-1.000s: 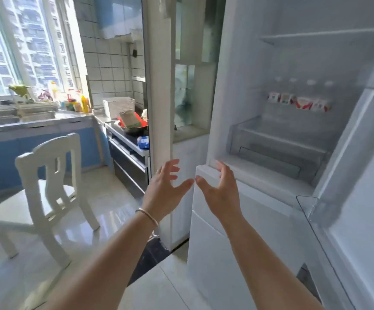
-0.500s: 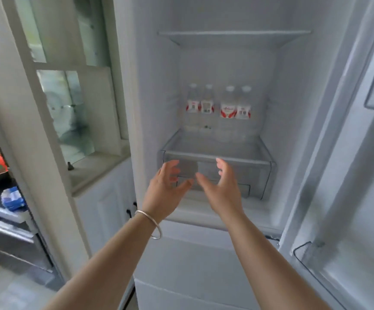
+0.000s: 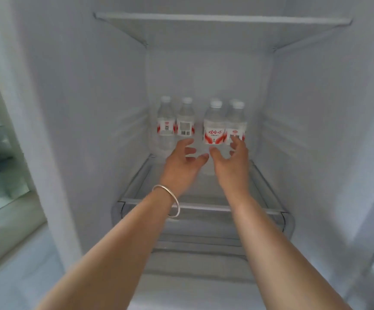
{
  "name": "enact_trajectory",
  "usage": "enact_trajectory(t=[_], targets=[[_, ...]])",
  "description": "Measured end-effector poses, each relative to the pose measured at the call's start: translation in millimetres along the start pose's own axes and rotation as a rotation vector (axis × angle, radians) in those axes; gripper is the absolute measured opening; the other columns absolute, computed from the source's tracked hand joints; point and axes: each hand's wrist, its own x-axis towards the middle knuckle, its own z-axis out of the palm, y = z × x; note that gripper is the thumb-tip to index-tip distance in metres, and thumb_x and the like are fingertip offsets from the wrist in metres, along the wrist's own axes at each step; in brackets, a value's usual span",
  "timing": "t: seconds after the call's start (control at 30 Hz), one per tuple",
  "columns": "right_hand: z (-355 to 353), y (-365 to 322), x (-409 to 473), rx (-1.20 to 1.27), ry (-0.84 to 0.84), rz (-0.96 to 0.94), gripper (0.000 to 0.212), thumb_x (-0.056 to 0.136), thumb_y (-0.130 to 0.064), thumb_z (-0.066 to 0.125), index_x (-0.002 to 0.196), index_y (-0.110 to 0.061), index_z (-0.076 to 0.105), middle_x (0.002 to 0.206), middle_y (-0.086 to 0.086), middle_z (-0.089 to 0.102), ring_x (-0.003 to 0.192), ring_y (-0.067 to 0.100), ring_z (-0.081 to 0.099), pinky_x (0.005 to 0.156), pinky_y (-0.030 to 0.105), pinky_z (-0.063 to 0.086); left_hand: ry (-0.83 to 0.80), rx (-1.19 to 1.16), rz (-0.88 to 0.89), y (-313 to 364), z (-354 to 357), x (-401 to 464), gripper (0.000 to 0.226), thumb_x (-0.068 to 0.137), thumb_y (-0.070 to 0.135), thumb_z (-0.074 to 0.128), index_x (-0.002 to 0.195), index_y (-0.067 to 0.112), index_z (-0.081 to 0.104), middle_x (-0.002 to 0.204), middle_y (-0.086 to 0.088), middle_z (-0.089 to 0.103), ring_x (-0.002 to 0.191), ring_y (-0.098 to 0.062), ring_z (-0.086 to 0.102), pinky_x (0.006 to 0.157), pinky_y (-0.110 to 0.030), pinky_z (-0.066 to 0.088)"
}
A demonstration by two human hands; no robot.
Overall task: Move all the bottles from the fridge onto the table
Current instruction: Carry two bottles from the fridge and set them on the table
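Note:
Several clear water bottles with white caps and red-and-white labels stand upright at the back of a glass fridge shelf (image 3: 136, 184). The two on the left (image 3: 165, 124) (image 3: 186, 121) stand farther back; the front right pair (image 3: 214, 124) (image 3: 236, 124) partly hides more caps behind. My left hand (image 3: 181, 162), a silver bangle on its wrist, reaches over the shelf with fingers spread, just below the left bottles. My right hand (image 3: 230, 162) is spread too, its fingertips at the base of the front right bottles. Neither hand holds anything.
An upper shelf (image 3: 221, 19) spans the fridge above the bottles. A clear drawer (image 3: 204, 242) sits below the glass shelf. White fridge walls close in on both sides. A glass-fronted cabinet (image 3: 0, 139) stands to the left outside the fridge.
The view has turned from the kitchen to face the fridge and drawn close. Both hands have moved forward from the shelf's front edge deep into the fridge, up to the bottles.

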Motion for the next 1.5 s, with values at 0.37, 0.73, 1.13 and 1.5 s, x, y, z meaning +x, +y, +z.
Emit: enact_trajectory(t=[0.37, 0.73, 1.13, 1.5], targets=[[7.6, 43.6, 90.2, -0.086, 0.174, 0.020, 0.069, 0.075, -0.033, 0.069, 0.135, -0.014, 0.039, 0.133, 0.008, 0.045, 0.120, 0.024, 0.046, 0.099, 0.034, 0.038, -0.030, 0.064, 0.016, -41.8, 40.0, 96.7, 0.067, 0.077, 0.039, 0.071, 0.134, 0.018, 0.042, 0.133, -0.002, 0.050, 0.107, -0.014, 0.053, 0.091, -0.028, 0.042], [13.4, 97.3, 121.6, 0.120, 0.028, 0.139, 0.065, 0.075, -0.034, 0.073, 0.131, -0.022, 0.041, 0.121, -0.004, 0.057, 0.103, 0.005, 0.054, 0.080, 0.017, 0.041, -0.024, -0.025, 0.048, -70.4, 79.6, 126.3, 0.044, 0.066, 0.045, 0.078, 0.098, 0.032, 0.052, 0.100, 0.013, 0.059, 0.084, 0.009, 0.056, 0.067, -0.005, 0.037], [25.1, 110.1, 134.7, 0.210, 0.046, 0.122, 0.039, 0.065, -0.036, 0.081, 0.091, -0.031, 0.053, 0.087, -0.013, 0.066, 0.070, -0.011, 0.062, 0.053, 0.005, 0.044, 0.067, -0.020, -0.007, -73.4, 97.1, 132.8, 0.054, 0.052, 0.054, 0.081, 0.089, 0.025, 0.054, 0.091, 0.001, 0.066, 0.076, -0.004, 0.065, 0.065, -0.023, 0.055], [3.7, 54.4, 82.2, 0.357, -0.047, 0.041, 0.033, 0.076, -0.024, 0.073, 0.106, -0.018, 0.060, 0.096, -0.003, 0.071, 0.085, 0.008, 0.068, 0.064, 0.017, 0.051, 0.046, -0.247, 0.014, -33.2, 54.5, 68.9, 0.062, 0.043, 0.055, 0.079, 0.094, 0.035, 0.052, 0.085, 0.017, 0.069, 0.075, 0.006, 0.065, 0.062, -0.014, 0.051]])
